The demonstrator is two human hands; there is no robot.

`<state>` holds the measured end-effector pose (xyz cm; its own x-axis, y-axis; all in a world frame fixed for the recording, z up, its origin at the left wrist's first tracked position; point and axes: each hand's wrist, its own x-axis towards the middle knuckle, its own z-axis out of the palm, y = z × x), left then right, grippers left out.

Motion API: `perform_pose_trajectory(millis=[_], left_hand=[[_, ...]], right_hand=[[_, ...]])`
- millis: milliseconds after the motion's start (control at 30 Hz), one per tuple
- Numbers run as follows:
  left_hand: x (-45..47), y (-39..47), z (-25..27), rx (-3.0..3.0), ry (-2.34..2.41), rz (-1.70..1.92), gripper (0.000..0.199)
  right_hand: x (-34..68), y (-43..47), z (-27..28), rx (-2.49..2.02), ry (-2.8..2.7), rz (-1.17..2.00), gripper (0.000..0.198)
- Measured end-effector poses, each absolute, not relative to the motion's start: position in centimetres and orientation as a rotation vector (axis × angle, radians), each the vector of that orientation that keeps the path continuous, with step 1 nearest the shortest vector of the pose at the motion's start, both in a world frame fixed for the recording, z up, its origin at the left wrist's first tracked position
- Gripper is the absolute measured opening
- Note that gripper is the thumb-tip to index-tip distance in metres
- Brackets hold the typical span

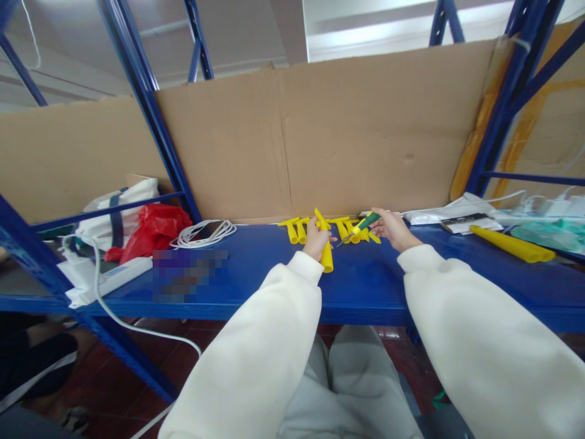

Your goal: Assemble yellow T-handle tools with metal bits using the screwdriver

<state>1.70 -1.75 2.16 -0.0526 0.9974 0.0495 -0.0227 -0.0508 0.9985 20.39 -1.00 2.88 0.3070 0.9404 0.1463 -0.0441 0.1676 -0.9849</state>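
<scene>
My left hand (314,239) grips a yellow plastic tube (326,255) held upright and slightly tilted above the blue shelf (365,286). My right hand (392,228) holds a green-and-yellow screwdriver (363,225), its tip pointing left and down toward the held tube. Behind both hands, a row of several yellow T-shaped plastic pieces (340,227) lies against the cardboard backing (329,134). Both arms wear white sleeves.
A long yellow tube (512,244) and white packets (439,216) lie on the right. A coiled white cable with a phone (205,233), a red bag (153,230) and a white power strip (114,277) sit on the left. Blue rack posts (150,116) stand either side.
</scene>
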Motion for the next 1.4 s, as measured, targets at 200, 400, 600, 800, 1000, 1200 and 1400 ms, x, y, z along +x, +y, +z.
perform_pose_trajectory(millis=[200, 400, 600, 800, 1000, 1200, 1400], left_hand=[[1.7, -1.8, 2.2, 1.192, 1.217, 1.278, 0.068], [1.7, -1.7, 2.0, 1.209, 1.231, 1.276, 0.070], [1.7, -2.0, 2.1, 1.243, 1.220, 1.255, 0.067], [1.7, -1.8, 2.0, 1.288, 1.213, 1.263, 0.064], [1.6, -0.4, 1.0, 1.387, 1.235, 1.244, 0.060], [1.8, 0.5, -0.1, 1.477, 1.270, 1.297, 0.051], [1.8, 0.6, -0.5, 1.542, 1.342, 1.255, 0.055]], right_hand=[[19.8, -1.1, 2.8, -1.336, -1.106, 0.979, 0.013], [20.0, -0.6, 1.6, -1.544, -1.397, 0.920, 0.012], [20.2, -0.3, 0.6, -1.599, -1.739, 0.719, 0.010], [20.4, 0.1, 0.5, -1.628, -1.813, 0.622, 0.011], [20.6, 0.2, 0.6, -1.650, -1.851, 0.582, 0.012], [20.6, 0.2, 0.5, -1.610, -1.850, 0.583, 0.010], [20.3, -0.3, 0.9, -1.640, -1.835, 0.564, 0.013]])
